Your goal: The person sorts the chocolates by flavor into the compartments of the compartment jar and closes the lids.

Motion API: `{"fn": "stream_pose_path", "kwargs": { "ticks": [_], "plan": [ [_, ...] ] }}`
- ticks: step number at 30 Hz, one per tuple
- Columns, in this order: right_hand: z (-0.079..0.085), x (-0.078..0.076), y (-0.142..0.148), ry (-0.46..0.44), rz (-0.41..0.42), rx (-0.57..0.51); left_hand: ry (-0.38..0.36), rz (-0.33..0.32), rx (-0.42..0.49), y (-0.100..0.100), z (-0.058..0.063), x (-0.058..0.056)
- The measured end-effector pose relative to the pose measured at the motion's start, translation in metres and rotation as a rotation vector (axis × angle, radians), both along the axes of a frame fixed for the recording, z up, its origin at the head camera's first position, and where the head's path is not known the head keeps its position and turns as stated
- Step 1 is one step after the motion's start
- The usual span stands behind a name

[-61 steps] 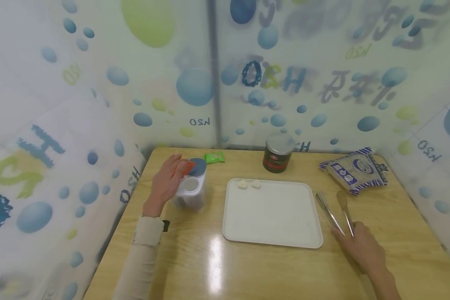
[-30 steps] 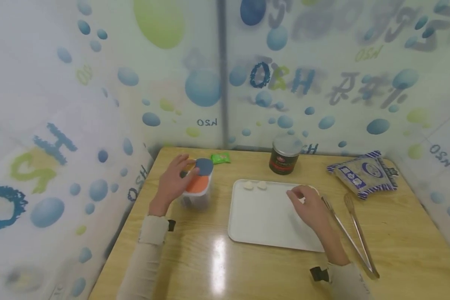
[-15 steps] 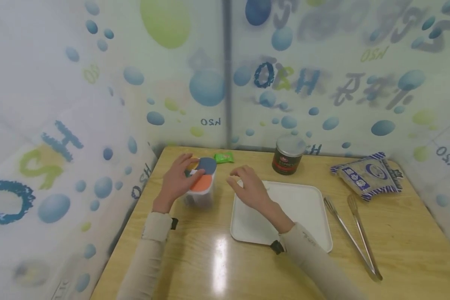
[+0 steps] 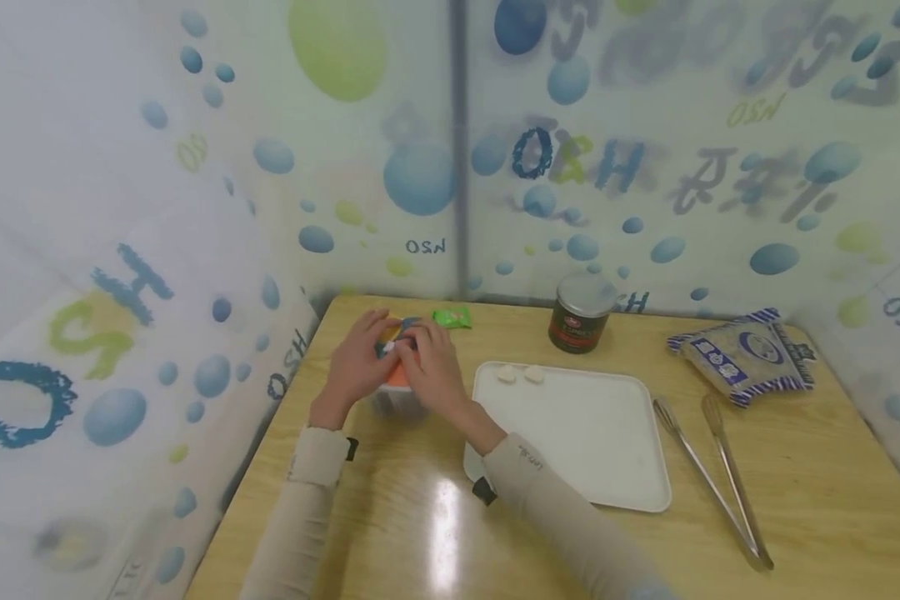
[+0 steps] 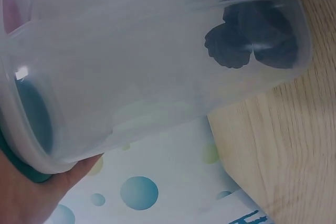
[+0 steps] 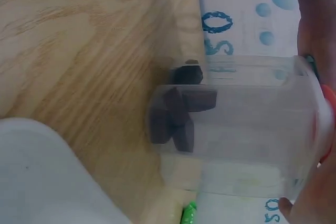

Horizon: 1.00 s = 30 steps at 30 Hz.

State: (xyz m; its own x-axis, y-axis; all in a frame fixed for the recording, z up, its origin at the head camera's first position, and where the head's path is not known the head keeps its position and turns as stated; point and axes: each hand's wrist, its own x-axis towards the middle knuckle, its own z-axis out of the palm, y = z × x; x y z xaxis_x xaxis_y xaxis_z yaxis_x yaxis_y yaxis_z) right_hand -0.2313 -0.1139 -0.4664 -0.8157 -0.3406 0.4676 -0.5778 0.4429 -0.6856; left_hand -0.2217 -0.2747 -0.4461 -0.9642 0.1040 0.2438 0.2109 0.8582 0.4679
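At the table's left stands a clear plastic storage canister (image 4: 401, 404) with a lid of coloured flaps; its orange flap (image 4: 397, 378) shows between the hands. Dark pieces (image 5: 257, 30) lie in its bottom, as the left wrist view shows through the wall. My left hand (image 4: 355, 364) grips the lid's left side, thumb across the top. From the right, my right hand (image 4: 437, 367) holds the lid, with its fingers bent over the blue flap and its thumb near the orange one. The fingers hide much of the lid. Both hands touch the same canister.
A white tray (image 4: 570, 442) with two pale pieces (image 4: 520, 375) lies right of the canister. Metal tongs (image 4: 708, 479) lie beyond it. Behind are a green packet (image 4: 453, 318), a dark espresso can (image 4: 581, 315) and a blue-and-white bag (image 4: 750, 354). Patterned walls surround the table.
The raised orange flap has come down under the left hand. My right hand has let go of the tongs, crossed over the tray leftward and taken hold of the canister's lid.
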Motion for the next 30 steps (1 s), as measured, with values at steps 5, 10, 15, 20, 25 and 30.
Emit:
{"fn": "stream_pose_path", "kwargs": {
  "ticks": [5, 10, 15, 20, 25, 30],
  "plan": [
    [-0.016, 0.000, -0.006, 0.024, -0.016, -0.182, 0.011, 0.003, -0.013, -0.001, -0.001, 0.000],
    [-0.027, 0.001, -0.010, 0.074, -0.031, -0.312, -0.001, 0.006, 0.001, 0.000, -0.003, 0.001],
    [-0.029, 0.001, -0.010, 0.069, -0.049, -0.328, -0.017, 0.014, 0.017, 0.002, -0.001, -0.001],
    [-0.030, 0.005, -0.008, -0.040, -0.106, -0.382, -0.020, -0.010, 0.023, 0.008, 0.002, -0.004],
    [-0.036, 0.009, -0.007, -0.135, -0.115, -0.434, -0.017, -0.035, 0.041, 0.010, -0.001, -0.002],
    [-0.030, 0.007, -0.006, -0.208, -0.048, -0.375, 0.014, -0.009, 0.029, 0.004, -0.001, -0.002]
  ]
}}
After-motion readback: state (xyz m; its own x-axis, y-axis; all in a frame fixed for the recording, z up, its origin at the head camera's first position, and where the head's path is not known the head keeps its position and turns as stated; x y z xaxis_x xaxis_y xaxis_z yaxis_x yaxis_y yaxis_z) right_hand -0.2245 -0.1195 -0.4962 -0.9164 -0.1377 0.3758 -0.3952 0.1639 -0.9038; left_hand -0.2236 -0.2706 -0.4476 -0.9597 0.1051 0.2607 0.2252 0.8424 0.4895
